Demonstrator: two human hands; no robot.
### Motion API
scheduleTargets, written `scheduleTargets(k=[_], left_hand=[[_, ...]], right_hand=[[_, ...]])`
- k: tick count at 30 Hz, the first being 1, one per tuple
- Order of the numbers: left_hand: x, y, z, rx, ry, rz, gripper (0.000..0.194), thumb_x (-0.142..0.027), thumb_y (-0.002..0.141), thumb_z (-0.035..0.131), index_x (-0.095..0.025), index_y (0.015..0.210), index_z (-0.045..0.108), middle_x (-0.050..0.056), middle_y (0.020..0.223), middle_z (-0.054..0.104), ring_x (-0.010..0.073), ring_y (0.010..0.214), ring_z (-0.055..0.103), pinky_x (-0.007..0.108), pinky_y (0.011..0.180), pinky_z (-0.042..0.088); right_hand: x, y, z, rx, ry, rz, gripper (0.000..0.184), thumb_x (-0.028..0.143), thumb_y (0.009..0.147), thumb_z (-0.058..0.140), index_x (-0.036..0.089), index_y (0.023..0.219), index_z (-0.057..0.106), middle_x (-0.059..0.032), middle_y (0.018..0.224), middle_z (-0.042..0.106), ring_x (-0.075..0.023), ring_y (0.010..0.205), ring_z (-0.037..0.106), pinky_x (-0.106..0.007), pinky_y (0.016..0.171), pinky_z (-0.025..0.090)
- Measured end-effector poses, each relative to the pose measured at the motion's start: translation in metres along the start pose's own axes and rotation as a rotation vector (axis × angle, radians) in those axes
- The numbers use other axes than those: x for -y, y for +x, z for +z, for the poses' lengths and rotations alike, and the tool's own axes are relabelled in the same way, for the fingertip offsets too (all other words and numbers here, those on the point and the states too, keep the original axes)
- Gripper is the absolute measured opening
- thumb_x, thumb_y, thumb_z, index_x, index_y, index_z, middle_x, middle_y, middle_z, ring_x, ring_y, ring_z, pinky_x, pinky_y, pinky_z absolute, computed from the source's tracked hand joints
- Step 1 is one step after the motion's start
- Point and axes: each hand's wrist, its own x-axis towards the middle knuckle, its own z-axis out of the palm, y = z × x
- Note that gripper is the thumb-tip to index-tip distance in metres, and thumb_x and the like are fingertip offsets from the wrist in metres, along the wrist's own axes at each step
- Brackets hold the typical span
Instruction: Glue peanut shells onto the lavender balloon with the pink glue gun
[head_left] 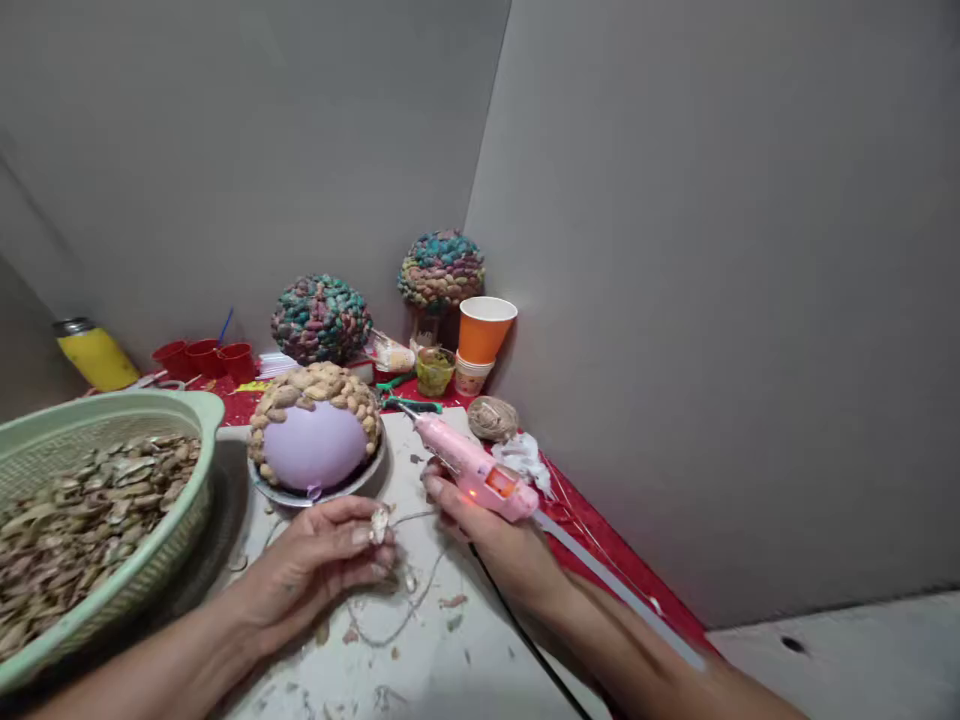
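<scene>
My left hand rests on the white board and pinches a small pale shell piece at its fingertips. My right hand grips a pink glue gun, its nozzle pointing up and left towards a lilac balloon. The balloon sits in a metal dish, and its top is covered with glued tan shells. A clear glue stick sticks out behind the gun. A black cord runs from the gun towards me.
A green basket full of shells stands at the left. At the back are two painted shell balls, an orange cup, red cups, a yellow can, a twine ball and green pliers. Grey walls close the corner.
</scene>
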Motion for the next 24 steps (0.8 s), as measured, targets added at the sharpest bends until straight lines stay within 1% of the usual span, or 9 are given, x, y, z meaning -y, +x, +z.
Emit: scheduleTargets(k=[4,8,12,14,18,21,24], left_hand=[[0.001,0.002,0.002,0.029,-0.008,-0.011,0.021,-0.012,0.076,0.076,-0.013,0.096,0.070,0.008,0.084,0.073,0.0147,0.075,0.069,0.024,0.072,0.056],[0.002,0.001,0.004,0.069,0.002,-0.021,0.020,-0.012,0.074,0.078,-0.014,0.092,0.069,0.005,0.079,0.070,0.0138,0.074,0.068,0.025,0.072,0.055],[0.002,-0.001,0.007,0.090,0.024,-0.044,0.020,-0.014,0.073,0.079,-0.013,0.089,0.068,0.006,0.079,0.069,0.0134,0.073,0.067,0.023,0.070,0.054],[0.002,-0.001,0.008,0.082,0.029,-0.055,0.021,-0.015,0.071,0.081,-0.011,0.089,0.069,0.006,0.079,0.069,0.0130,0.072,0.066,0.023,0.070,0.054],[0.003,0.000,0.006,0.076,0.031,-0.074,0.021,-0.016,0.070,0.081,-0.010,0.087,0.070,0.006,0.078,0.068,0.0125,0.071,0.066,0.023,0.070,0.054],[0.005,0.000,0.004,0.077,0.024,-0.092,0.025,-0.016,0.069,0.082,-0.009,0.090,0.071,0.007,0.080,0.069,0.0129,0.071,0.066,0.023,0.070,0.055],[0.005,0.000,0.004,0.082,-0.001,-0.103,0.027,-0.018,0.070,0.082,-0.009,0.093,0.071,0.007,0.081,0.069,0.0129,0.072,0.067,0.024,0.071,0.056]], right_hand=[[0.001,-0.007,0.005,0.108,0.091,-0.002,0.039,0.056,0.079,0.068,0.019,0.085,0.058,0.0017,0.070,0.048,-0.0126,0.060,0.042,-0.024,0.053,0.038],[0.000,-0.009,0.010,0.189,0.101,-0.080,0.030,0.046,0.081,0.070,0.019,0.091,0.061,-0.0008,0.078,0.053,-0.0150,0.068,0.049,-0.027,0.063,0.043],[-0.001,-0.007,0.012,0.261,0.040,-0.154,0.023,0.041,0.083,0.068,0.019,0.085,0.061,-0.0009,0.077,0.052,-0.0149,0.065,0.050,-0.027,0.057,0.042],[0.001,-0.007,0.013,0.281,-0.027,-0.201,0.021,0.039,0.083,0.067,0.019,0.081,0.061,-0.0014,0.075,0.053,-0.0154,0.064,0.050,-0.027,0.056,0.042],[0.004,-0.006,0.013,0.305,-0.100,-0.295,0.012,0.030,0.083,0.064,0.019,0.079,0.062,-0.0029,0.079,0.057,-0.0170,0.069,0.054,-0.030,0.062,0.044],[0.003,-0.006,0.014,0.308,-0.092,-0.307,0.010,0.025,0.083,0.062,0.019,0.075,0.060,-0.0028,0.081,0.058,-0.0171,0.071,0.057,-0.030,0.064,0.045],[0.002,-0.006,0.014,0.299,-0.084,-0.292,0.010,0.024,0.082,0.064,0.020,0.074,0.059,-0.0016,0.079,0.058,-0.0159,0.069,0.057,-0.028,0.062,0.045]])
